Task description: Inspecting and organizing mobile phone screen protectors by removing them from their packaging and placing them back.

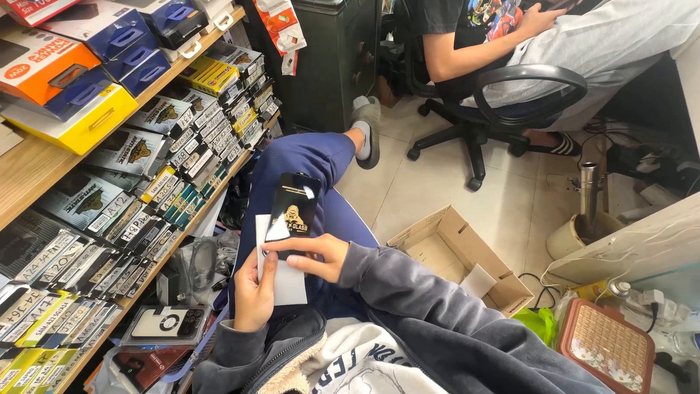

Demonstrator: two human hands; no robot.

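We see 2 hands meeting over a lap in blue trousers, near the middle of the view. The left hand [253,292] comes up from the near side, its fingers curled around the lower edge of a white sheet [286,281], with the thumb pressed on its front. The right hand [319,257] reaches in from the right, fingers closed in a pinch on the bottom of a slim black package [292,211] that stands upright just in front of the white sheet, touching it. To the left, wooden shelves [29,171] hold rows of small boxed packages. On the floor to the right lies an open cardboard box [445,233]. Farther off, another person sits in a black office chair [510,102], well apart from the 2 hands.
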